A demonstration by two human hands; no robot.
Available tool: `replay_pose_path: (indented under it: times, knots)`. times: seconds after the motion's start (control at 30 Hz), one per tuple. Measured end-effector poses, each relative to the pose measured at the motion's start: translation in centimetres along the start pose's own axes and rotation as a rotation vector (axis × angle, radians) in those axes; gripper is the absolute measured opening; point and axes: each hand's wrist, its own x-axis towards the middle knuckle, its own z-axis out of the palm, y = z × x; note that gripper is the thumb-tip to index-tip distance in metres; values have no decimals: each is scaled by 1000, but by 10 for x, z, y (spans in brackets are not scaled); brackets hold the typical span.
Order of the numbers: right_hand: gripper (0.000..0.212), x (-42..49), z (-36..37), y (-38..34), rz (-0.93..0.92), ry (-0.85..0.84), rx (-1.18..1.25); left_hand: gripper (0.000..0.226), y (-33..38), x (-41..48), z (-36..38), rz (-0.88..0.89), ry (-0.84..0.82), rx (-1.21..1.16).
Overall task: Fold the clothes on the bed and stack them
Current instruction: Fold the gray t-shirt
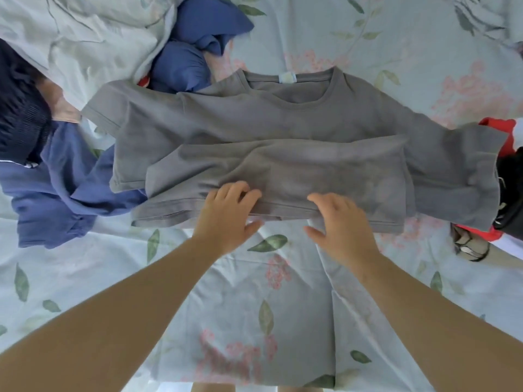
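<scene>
Fingers (pixel 240 190) of the left hand (pixel 226 213) and the right hand (pixel 342 219) curl over the near folded edge of the grey short-sleeved cotton T-shirt (pixel 283 131), thumbs under it, pinching the cloth. The shirt lies spread across the floral-sheeted bed (pixel 254 292), collar towards the far edge. Crumpled blue garments (pixel 65 188) touch it on the left side, and a red cloth (pixel 498 131) lies under its sleeve on the right.

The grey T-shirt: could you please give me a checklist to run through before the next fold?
1. Left hand and right hand on the T-shirt at its near edge: ok.
2. Firm grip on the hem: cannot tell.
3. Folded-up lower part smooth: not ok, creased.
4. Sleeve clear of the red garment: not ok, it lies over it.
5. Collar flat: ok.
</scene>
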Motion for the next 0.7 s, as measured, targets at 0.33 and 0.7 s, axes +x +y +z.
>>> replay_pose_path:
  times: [0.33,0.7]
  knots:
    - [41,13,33,28,2,299,-167,28,-37,-8,16,-30,102,56]
    - [14,-16,-5,26,2,138,-82,22,-11,-24,-13,-286,-63,-244]
